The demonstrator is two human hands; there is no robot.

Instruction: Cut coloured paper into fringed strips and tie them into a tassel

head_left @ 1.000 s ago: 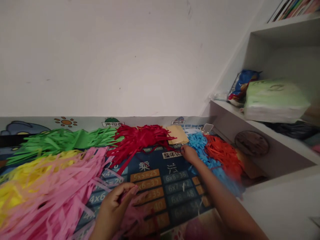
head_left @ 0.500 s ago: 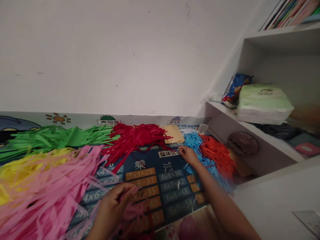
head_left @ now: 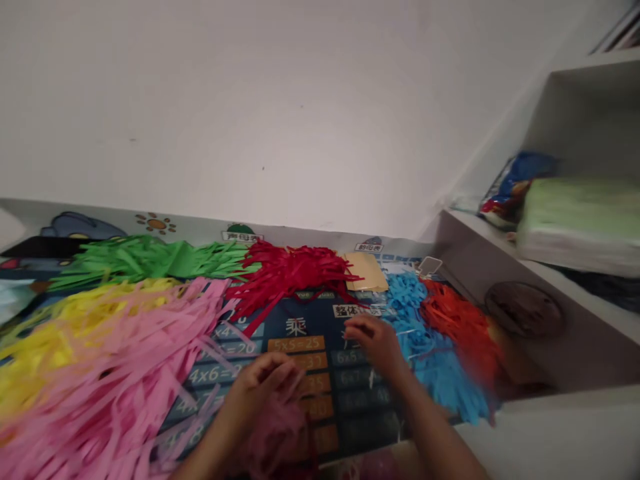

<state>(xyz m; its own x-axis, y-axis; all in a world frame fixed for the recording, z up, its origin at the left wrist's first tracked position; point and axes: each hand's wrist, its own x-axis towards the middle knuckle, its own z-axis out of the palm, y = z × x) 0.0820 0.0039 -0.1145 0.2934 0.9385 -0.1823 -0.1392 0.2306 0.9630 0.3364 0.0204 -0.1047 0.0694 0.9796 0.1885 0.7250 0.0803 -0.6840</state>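
The pink bunch [head_left: 277, 430] hangs just below the left hand [head_left: 263, 390], blurred, over the mat [head_left: 353, 400]. That hand's thumb is brought against its curled fingers and seems to pinch the top of the bunch. The right hand [head_left: 375, 343] is ahead and to the right, fingers bent inward above the mat; blur hides whether anything thin is between them, so I cannot tell.

Left of the left hand lies the pink pile [head_left: 120, 380], with the yellow pile [head_left: 65, 327] beyond it and the green pile [head_left: 155, 260] further off. The red pile [head_left: 297, 267] is ahead of both hands, the envelope [head_left: 367, 270] just beyond the right hand, and the blue pile [head_left: 435, 367] close on that hand's right, meeting the orange pile [head_left: 460, 320].

A loose pinch could let single strips slip out of the bunch. Stray ends from the pink pile reach toward the left hand and could snag or mix in; the right forearm, passing close to the blue pile, could drag strips along. The wall [head_left: 300, 133] bounds the far side, and the shelf [head_left: 575, 393] limits rightward movement. The roomiest stretch is the mat between the hands.
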